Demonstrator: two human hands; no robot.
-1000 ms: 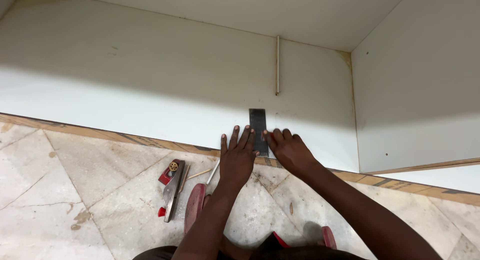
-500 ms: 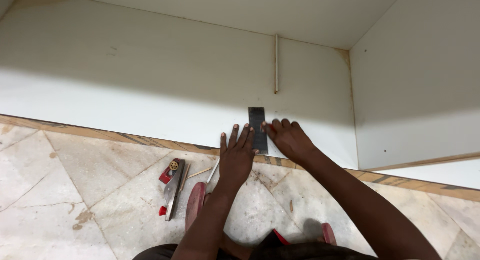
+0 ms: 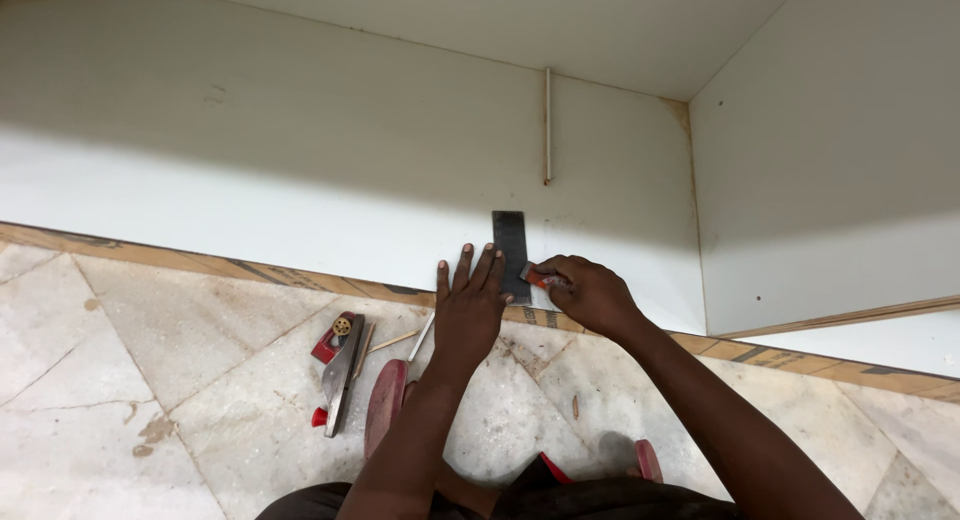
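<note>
white panel (image 3: 250, 180) lies open left of the hands; hand plane (image 3: 338, 370) and upright side board (image 3: 830, 170) hem them in.

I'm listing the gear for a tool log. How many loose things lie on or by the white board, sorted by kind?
Dark flat metal square blade under the left hand: 1
Small red pencil-like marker in the right hand: 1
Red and grey metal hand plane on the marble floor: 1
Thin wooden sticks beside it: 2
Total: 5
</note>
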